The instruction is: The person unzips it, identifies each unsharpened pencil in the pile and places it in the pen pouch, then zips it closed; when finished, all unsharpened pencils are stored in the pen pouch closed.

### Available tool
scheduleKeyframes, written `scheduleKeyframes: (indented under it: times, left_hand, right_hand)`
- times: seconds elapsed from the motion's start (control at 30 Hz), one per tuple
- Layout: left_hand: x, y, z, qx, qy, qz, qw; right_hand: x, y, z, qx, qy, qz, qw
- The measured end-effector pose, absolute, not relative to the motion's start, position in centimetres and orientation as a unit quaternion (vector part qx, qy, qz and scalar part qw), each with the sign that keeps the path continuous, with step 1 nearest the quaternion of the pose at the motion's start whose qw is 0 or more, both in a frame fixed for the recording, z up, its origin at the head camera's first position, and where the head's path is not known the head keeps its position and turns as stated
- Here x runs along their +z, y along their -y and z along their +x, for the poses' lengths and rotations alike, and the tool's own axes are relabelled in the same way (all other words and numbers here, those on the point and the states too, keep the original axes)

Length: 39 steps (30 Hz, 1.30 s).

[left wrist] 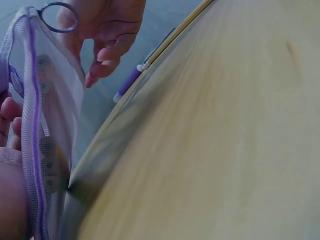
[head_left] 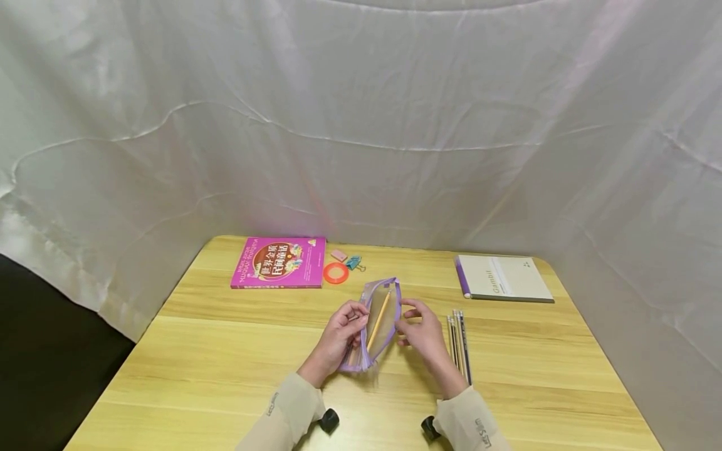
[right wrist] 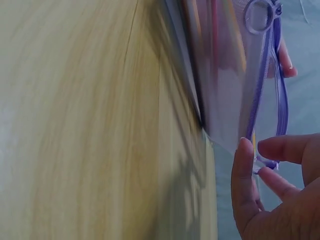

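Mesh zip pouch [head_left: 375,326] sits mid-table, left of the loose pencils [head_left: 459,338]. Left hand [head_left: 338,335] pinches its left edge; right hand [head_left: 423,332] pinches the right. Looks light and floppy, so best gripped at the purple zipper seam.

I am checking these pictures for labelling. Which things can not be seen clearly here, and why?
- Pouch contents: head view shows one pencil; anything else is too small, and the wrist views are blurred.
- Left hand grip on the pouch: fingers partly hidden behind the mesh; left wrist view cuts them off at the edge.
- Loose pencils: too small to count.
- Notebook cover text: too small.
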<state>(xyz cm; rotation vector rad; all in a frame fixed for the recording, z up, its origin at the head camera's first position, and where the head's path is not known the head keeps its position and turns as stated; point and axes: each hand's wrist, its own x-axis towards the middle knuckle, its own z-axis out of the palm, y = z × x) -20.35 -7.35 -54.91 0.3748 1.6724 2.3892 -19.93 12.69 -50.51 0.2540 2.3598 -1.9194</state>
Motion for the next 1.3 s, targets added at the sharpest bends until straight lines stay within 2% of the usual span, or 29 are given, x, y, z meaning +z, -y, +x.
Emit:
scheduleKeyframes:
  times: [0.53,1.3]
  left_hand:
    - [-54.4,7.6,-20.3,0.783,-0.599,0.137,0.100]
    - [-53.1,7.7,-21.1,0.755,-0.634,0.156,0.066]
  right_hand:
    - [-50.3,-12.5,-20.1,-0.661,-0.747,0.064,0.036]
    - [-49.8,-12.2,-20.3,-0.676,-0.736,0.035,0.017]
